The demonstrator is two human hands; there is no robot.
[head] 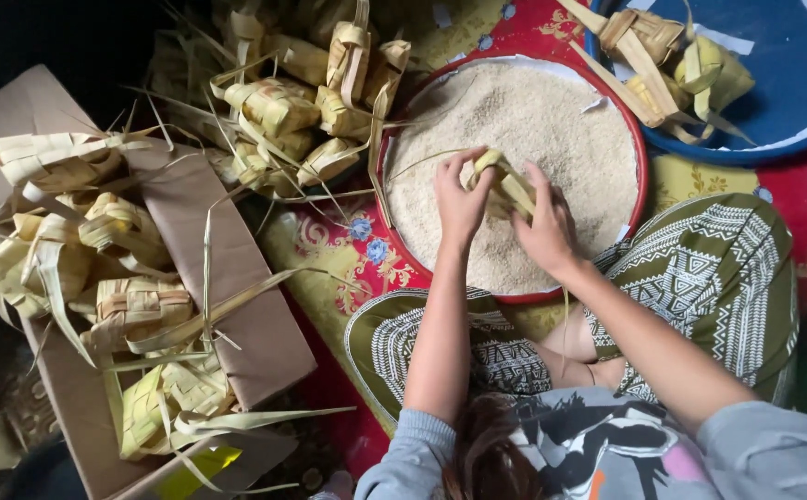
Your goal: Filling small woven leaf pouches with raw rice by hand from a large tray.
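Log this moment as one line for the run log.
left hand: holds woven palm-leaf pouch | right hand: on same pouch | under them: round red-rimmed basin of uncooked rice | empty pouches beside the basin

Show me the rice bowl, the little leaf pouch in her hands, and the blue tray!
Red rice bowl (641, 139): head view, right rim.
Woven palm-leaf pouch (503, 179): head view, its middle, between both hands.
Blue tray (792, 83): head view, bare blue surface.
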